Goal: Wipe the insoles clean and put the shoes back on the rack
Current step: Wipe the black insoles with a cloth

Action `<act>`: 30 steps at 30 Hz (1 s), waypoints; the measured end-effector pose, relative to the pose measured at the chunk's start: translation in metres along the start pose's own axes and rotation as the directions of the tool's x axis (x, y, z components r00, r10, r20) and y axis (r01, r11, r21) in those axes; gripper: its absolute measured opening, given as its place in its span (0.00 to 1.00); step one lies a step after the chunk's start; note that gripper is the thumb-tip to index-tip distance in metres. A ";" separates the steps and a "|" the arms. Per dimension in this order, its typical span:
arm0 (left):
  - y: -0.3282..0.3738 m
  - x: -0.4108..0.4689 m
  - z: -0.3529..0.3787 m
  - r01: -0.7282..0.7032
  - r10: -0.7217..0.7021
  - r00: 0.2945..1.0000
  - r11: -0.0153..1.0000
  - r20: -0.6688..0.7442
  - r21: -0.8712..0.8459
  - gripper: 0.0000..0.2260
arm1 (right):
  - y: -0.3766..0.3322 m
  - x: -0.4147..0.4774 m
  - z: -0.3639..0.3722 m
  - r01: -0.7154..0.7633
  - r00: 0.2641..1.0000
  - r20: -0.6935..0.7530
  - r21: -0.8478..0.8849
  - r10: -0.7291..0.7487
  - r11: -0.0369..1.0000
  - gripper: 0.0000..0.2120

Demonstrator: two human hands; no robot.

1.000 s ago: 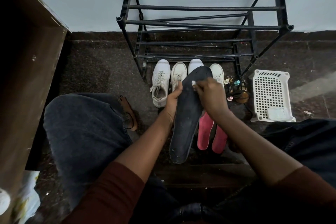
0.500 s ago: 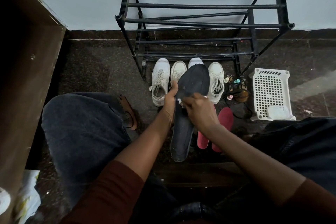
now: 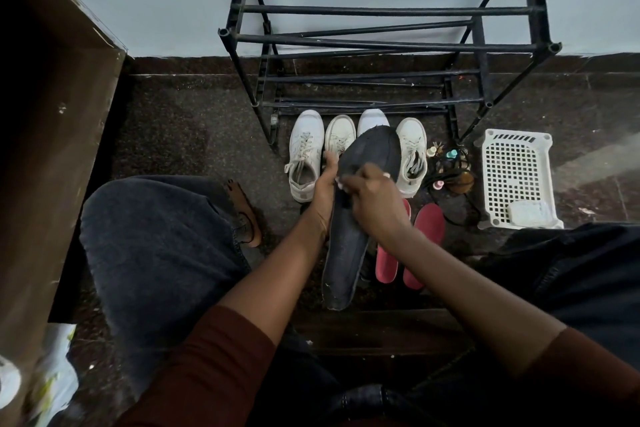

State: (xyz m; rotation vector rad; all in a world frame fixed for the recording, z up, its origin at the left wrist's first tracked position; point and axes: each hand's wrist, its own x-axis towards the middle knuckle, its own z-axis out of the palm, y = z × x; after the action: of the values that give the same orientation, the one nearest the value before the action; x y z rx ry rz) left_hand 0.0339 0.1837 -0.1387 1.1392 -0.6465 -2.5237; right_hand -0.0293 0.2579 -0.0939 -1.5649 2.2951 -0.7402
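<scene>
Left hand (image 3: 323,192) grips the left edge of the dark insole (image 3: 348,246), fingers wrapped behind it and the thumb up along the rim. The insole stands in the centre of the frame, held just above the floor. Its long axis runs almost straight up the picture and leans slightly right. The broad, rounded toe end points up toward the black rack (image 3: 381,43), and the narrow heel end points down toward the person's lap.

Right hand (image 3: 374,204) sits on the insole's upper face, around the middle. Its fingers are curled and pinch a small white scrap (image 3: 341,183) against the dark surface. I cannot tell what the scrap is made of.

Above the hands, four white sneakers (image 3: 304,156) stand in a row at the foot of the rack, toes pointing up the frame. The insole's toe end covers part of the third. Any markings on them are too small to read.

Lower right of the hands, two red insoles (image 3: 426,239) lie side by side on the dark floor. A white basket (image 3: 512,163) sits at the right.
</scene>
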 end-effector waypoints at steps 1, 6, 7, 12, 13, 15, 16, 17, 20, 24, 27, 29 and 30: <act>0.001 0.002 -0.001 -0.007 0.007 1.000 1.000 -0.009 0.002 0.32 | -0.002 -0.010 0.000 0.030 1.000 0.008 0.022 -0.030 0.999 0.14; -0.009 -0.007 0.011 0.063 -0.049 0.991 0.991 0.125 -0.114 0.23 | 0.013 0.006 -0.011 0.009 1.000 0.004 -0.031 -0.009 0.999 0.08; -0.010 -0.008 0.011 0.114 -0.090 0.978 0.986 0.187 -0.123 0.24 | 0.020 0.017 -0.013 -0.032 0.999 -0.016 -0.072 0.031 0.997 0.08; -0.010 -0.010 0.004 0.249 -0.231 0.917 0.968 0.326 -0.015 0.32 | 0.043 0.055 -0.022 -0.285 0.950 -0.160 -0.098 0.268 0.953 0.11; -0.010 -0.010 0.002 0.239 -0.218 0.921 0.971 0.323 -0.024 0.32 | 0.043 0.055 -0.021 -0.289 0.949 -0.157 -0.088 0.273 0.953 0.11; -0.011 -0.009 0.001 0.232 -0.200 0.928 0.970 0.315 -0.068 0.31 | 0.036 0.047 -0.014 -0.237 0.963 -0.148 -0.075 0.224 0.969 0.11; -0.011 -0.010 0.002 0.230 -0.192 0.931 0.969 0.310 -0.089 0.31 | 0.034 0.042 -0.011 -0.212 0.967 -0.156 -0.061 0.201 0.975 0.10; -0.012 -0.010 0.002 0.216 -0.174 0.938 0.970 0.299 -0.111 0.32 | 0.034 0.037 -0.010 -0.198 0.967 -0.172 -0.047 0.187 0.979 0.10; -0.014 -0.009 0.007 0.170 -0.131 0.962 0.974 0.239 -0.148 0.31 | 0.040 0.026 -0.014 -0.185 0.957 -0.228 -0.010 0.178 0.983 0.09; -0.011 -0.006 0.018 0.119 -0.102 0.982 0.988 0.160 -0.101 0.32 | 0.031 0.014 -0.018 -0.111 0.953 -0.283 0.007 0.109 0.994 0.07; -0.006 -0.004 0.014 0.040 -0.032 0.993 0.997 0.113 -0.072 0.34 | 0.015 0.001 -0.007 0.012 0.974 -0.227 0.031 -0.005 0.999 0.07; -0.003 0.000 0.007 -0.026 0.026 0.998 1.000 0.059 0.007 0.32 | 0.005 -0.009 0.000 0.054 0.982 -0.185 0.081 -0.039 0.995 0.06; -0.001 0.001 0.003 -0.054 0.053 0.998 0.997 0.021 0.048 0.30 | 0.003 -0.014 0.002 0.068 0.984 -0.169 0.102 -0.050 0.993 0.06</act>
State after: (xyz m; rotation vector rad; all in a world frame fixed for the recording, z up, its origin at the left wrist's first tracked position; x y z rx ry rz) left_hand 0.0306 0.1846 -0.1377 1.0994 -0.7371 -2.4897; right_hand -0.0252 0.2705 -0.0981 -1.5830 2.2884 -1.0277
